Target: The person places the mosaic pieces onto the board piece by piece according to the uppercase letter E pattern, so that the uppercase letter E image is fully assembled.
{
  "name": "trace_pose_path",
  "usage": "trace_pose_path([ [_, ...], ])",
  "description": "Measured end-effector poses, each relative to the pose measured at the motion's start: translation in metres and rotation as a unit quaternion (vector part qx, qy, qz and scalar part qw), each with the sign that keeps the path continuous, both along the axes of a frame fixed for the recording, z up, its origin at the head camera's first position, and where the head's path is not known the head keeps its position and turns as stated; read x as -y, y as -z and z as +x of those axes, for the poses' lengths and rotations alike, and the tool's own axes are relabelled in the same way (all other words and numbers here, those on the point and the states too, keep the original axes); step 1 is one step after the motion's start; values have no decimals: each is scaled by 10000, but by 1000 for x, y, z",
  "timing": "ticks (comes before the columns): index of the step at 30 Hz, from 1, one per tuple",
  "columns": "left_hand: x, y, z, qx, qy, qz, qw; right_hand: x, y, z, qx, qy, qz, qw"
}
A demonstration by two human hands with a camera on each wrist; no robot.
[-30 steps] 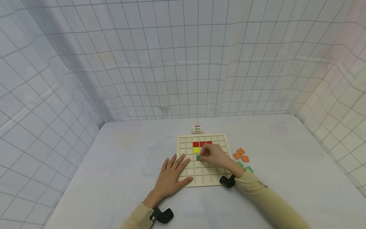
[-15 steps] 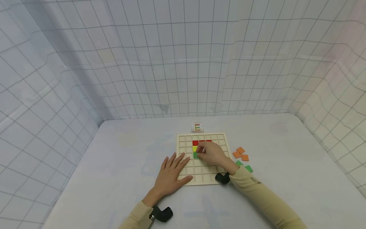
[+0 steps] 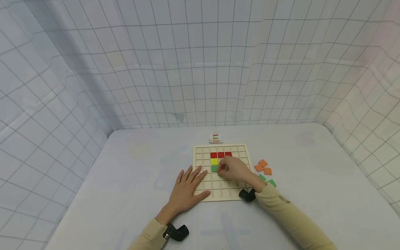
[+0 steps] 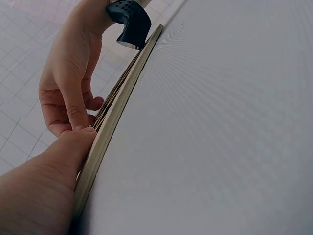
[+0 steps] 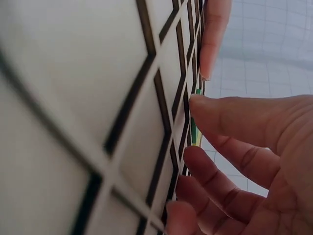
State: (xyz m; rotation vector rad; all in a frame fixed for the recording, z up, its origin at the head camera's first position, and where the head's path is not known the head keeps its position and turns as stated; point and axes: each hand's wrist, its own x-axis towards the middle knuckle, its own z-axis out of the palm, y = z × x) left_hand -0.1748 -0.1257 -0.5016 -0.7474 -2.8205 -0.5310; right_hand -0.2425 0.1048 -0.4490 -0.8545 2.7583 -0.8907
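Observation:
My left hand (image 3: 185, 192) lies spread on the left front part of a pale wooden grid board (image 3: 229, 195). In the left wrist view its thumb (image 4: 68, 152) rests at the board's edge. A green tile (image 3: 214, 168) sits in a cell, below a yellow tile (image 3: 214, 161) and a row of red tiles (image 3: 221, 155). Just right of the green tile is my right hand (image 3: 234, 169), its fingers loosely bent with nothing seen held. In the right wrist view the thumb (image 5: 215, 110) is close beside the green tile (image 5: 194, 128), apart from the fingers; contact is unclear.
Orange tiles (image 3: 267, 171) and green tiles (image 3: 272, 183) lie loose right of the board, the green ones close to the right forearm. A small pattern card (image 3: 216, 138) lies behind the board. White gridded curtains (image 3: 218, 69) enclose the table.
My right hand moved left, bringing the green tile into the cell under the yellow one. It then let go and shifted slightly right. The left hand stayed on the board.

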Motion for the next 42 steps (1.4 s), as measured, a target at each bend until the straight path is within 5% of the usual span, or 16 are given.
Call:
trace_pose_path([
  [11, -1, -2, 1, -22, -10, 56, 10000, -51, -4, 17, -63, -463, -591, 9972],
  [23, 1, -2, 0, -19, -17, 61, 10000, -104, -17, 30, -138, 949, 619, 9935],
  [42, 0, 1, -1, 16, -8, -10, 10000, -121, -15, 35, 513, 1488, 1208, 9801],
])
